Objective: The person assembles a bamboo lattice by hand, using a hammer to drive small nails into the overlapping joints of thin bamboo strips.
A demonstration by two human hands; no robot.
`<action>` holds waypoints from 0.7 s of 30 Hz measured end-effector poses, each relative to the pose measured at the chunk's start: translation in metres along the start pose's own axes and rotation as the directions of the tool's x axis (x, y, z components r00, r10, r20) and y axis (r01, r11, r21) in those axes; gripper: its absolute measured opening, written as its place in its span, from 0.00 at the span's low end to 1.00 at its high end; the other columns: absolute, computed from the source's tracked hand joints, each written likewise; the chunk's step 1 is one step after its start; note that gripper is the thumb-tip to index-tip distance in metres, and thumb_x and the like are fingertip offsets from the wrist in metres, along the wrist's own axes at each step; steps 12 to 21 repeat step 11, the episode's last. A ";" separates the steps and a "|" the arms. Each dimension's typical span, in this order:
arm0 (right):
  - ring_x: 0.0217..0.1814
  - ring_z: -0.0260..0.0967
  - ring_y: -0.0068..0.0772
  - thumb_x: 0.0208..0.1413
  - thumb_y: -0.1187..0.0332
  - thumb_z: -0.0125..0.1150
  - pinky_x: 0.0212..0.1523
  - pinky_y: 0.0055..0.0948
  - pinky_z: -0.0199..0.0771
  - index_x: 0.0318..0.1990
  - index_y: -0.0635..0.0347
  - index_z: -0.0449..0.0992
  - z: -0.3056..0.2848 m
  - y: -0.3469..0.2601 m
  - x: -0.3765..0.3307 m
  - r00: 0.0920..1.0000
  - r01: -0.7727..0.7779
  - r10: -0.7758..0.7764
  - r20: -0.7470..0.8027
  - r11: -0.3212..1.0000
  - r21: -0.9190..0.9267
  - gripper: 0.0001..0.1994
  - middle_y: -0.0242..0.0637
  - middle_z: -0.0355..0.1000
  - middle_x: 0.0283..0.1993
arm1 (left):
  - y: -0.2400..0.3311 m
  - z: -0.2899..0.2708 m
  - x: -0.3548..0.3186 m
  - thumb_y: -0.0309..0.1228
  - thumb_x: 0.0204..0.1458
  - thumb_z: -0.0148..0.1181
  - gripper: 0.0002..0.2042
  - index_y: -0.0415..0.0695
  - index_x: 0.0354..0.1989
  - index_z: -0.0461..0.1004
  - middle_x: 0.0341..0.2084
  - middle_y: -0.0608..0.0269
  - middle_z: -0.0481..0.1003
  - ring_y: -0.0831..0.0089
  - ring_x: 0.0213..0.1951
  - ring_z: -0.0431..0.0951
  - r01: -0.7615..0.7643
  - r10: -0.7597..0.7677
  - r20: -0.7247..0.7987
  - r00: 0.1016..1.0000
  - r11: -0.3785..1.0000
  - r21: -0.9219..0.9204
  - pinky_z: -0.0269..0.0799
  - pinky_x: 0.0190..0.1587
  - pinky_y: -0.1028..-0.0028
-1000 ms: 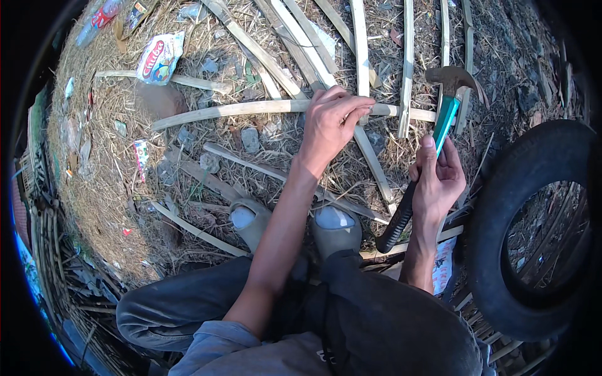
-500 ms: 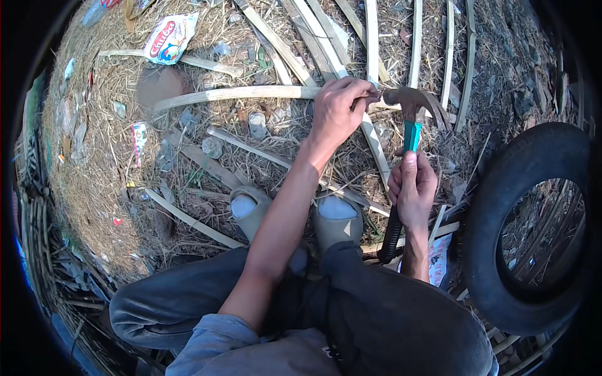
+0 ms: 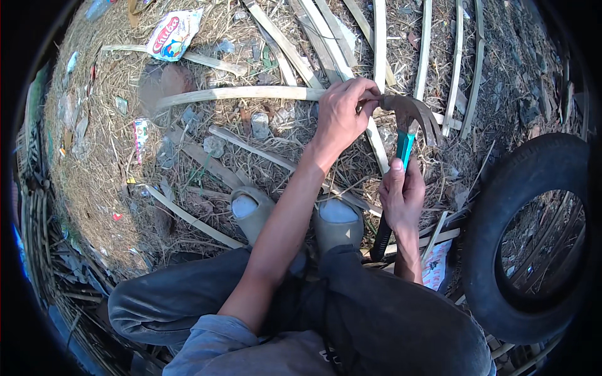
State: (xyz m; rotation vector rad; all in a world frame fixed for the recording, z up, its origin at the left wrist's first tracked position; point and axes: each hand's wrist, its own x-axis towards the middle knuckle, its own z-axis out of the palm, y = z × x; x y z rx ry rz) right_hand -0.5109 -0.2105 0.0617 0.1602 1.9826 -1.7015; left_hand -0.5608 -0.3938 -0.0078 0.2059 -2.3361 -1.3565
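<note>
My right hand [image 3: 402, 195] is wrapped round the black and teal handle of a claw hammer [image 3: 406, 145], thumb along the grip. The rusty hammer head sits right beside the fingertips of my left hand [image 3: 342, 111], its claw pointing right. Those left fingers are pinched together over a pale wooden slat [image 3: 251, 93] that lies crosswise; whatever is between them is too small to make out. Under and beyond my left hand, several long slats [image 3: 379, 44] run away from me and cross the crosswise one.
A black tyre [image 3: 486, 232] lies at the right. Loose strips of wood [image 3: 194, 219] are scattered about my sandalled feet [image 3: 338, 222]. Straw, stones and litter cover the ground, with a printed plastic wrapper [image 3: 175, 34] at the far left and a brown stone [image 3: 177, 79] nearer.
The hammer has shifted slightly left, its head now right by my left fingertips, and its handle leans a little more. My left hand keeps its pinch at the crosswise slat.
</note>
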 end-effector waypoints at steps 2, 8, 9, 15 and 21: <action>0.20 0.58 0.13 0.77 0.58 0.51 0.20 0.20 0.59 0.39 0.60 0.66 0.001 0.003 0.001 1.000 0.009 -0.009 0.000 1.000 0.029 0.16 0.24 0.61 0.22 | -0.002 0.002 -0.002 0.17 0.50 0.70 0.14 0.41 0.44 0.77 0.35 0.60 0.85 0.64 0.40 0.88 0.034 -0.034 -0.001 0.999 0.999 -0.034 0.79 0.42 0.68; 0.18 0.48 0.11 0.77 0.46 0.44 0.18 0.17 0.48 0.39 0.56 0.66 -0.010 0.006 0.005 0.998 -0.054 0.051 -0.033 0.994 -0.091 0.22 0.18 0.52 0.22 | 0.000 0.000 -0.002 0.19 0.49 0.71 0.16 0.43 0.46 0.76 0.37 0.59 0.86 0.65 0.46 0.87 0.090 -0.089 0.046 0.995 0.995 -0.039 0.77 0.47 0.67; 0.19 0.49 0.11 0.77 0.46 0.44 0.18 0.18 0.49 0.39 0.56 0.66 -0.009 0.007 0.005 0.998 -0.037 0.028 -0.058 0.984 -0.173 0.22 0.18 0.53 0.21 | 0.002 -0.002 -0.002 0.20 0.49 0.72 0.16 0.43 0.46 0.76 0.38 0.58 0.86 0.66 0.50 0.87 0.076 -0.076 0.068 0.995 0.997 0.010 0.76 0.50 0.66; 0.19 0.50 0.11 0.77 0.47 0.44 0.18 0.19 0.51 0.39 0.56 0.66 -0.008 0.007 0.005 0.997 -0.025 0.004 -0.080 0.966 -0.256 0.22 0.19 0.53 0.21 | 0.006 -0.003 0.000 0.20 0.50 0.71 0.15 0.44 0.46 0.77 0.39 0.56 0.86 0.65 0.51 0.86 0.111 -0.110 0.091 0.990 0.994 0.000 0.76 0.52 0.64; 0.19 0.50 0.11 0.77 0.47 0.44 0.18 0.19 0.51 0.39 0.56 0.66 -0.008 0.007 0.005 0.997 -0.025 0.004 -0.080 0.966 -0.256 0.22 0.19 0.53 0.21 | 0.006 -0.003 0.000 0.20 0.50 0.71 0.15 0.44 0.46 0.77 0.39 0.56 0.86 0.65 0.51 0.86 0.111 -0.110 0.091 0.990 0.994 0.000 0.76 0.52 0.64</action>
